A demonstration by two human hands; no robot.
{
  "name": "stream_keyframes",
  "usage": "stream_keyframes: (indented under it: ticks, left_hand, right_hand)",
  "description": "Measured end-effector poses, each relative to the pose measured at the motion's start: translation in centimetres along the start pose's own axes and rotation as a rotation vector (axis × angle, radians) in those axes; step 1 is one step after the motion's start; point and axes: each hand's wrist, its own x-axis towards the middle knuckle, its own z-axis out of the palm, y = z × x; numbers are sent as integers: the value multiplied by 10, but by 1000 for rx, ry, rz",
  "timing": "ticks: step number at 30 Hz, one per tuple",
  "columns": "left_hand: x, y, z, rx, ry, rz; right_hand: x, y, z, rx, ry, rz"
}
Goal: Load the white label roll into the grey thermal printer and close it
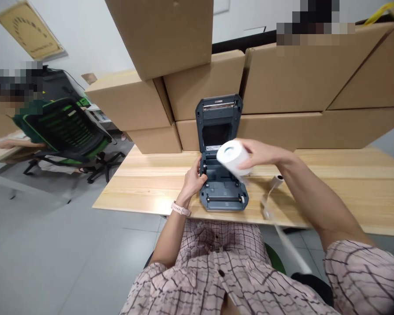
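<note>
A dark grey label printer (223,192) lies on the wooden table with its lid (216,124) raised against the boxes behind. My left hand (194,178) grips the printer's left side, thumb over the inner edge. In my right hand (259,155) is a white roll of label paper (233,158), held tilted above the right part of the open printer bay. Its lower edge is slightly blurred. To the right, a small white roll (277,180) rests on the table, and a thin pale strip (292,249) trails from near it over the front edge.
Cardboard boxes (282,83) are stacked along the back of the wooden table (144,183). One box (170,35) sits higher, behind the printer. At far left a person sits at another desk on a black-and-green office chair (68,127). Part of another person shows behind the boxes.
</note>
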Motion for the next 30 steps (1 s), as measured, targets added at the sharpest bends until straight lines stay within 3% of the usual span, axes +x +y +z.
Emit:
stream_keyframes:
  ticks: [3,6,13,18,24,27,30]
  left_hand:
    - [1,2,-1,13,3,-20]
    - [1,2,-1,23,-5,-16]
    - [-1,-4,0,-38,18,-29]
    - [-4,-9,4,-164,16,-18]
    - [-7,-16,9,-187,85,-46]
    - [-8,-17,11,-212,76,-30]
    - [-10,-17,12,-260,71,-39]
  right_hand:
    - [32,-28,23,-377,-165,29]
    - [54,-27,40,-570,-265,75]
    - [69,-1,53,-575,-367,128]
    - [18,-11,61,-463,-192,-81]
    - [-68,-33,121,-495,-28,-96]
    - [-82,-38,147,-570,77,-77]
    - [-82,-40,159,-617,122,-81]
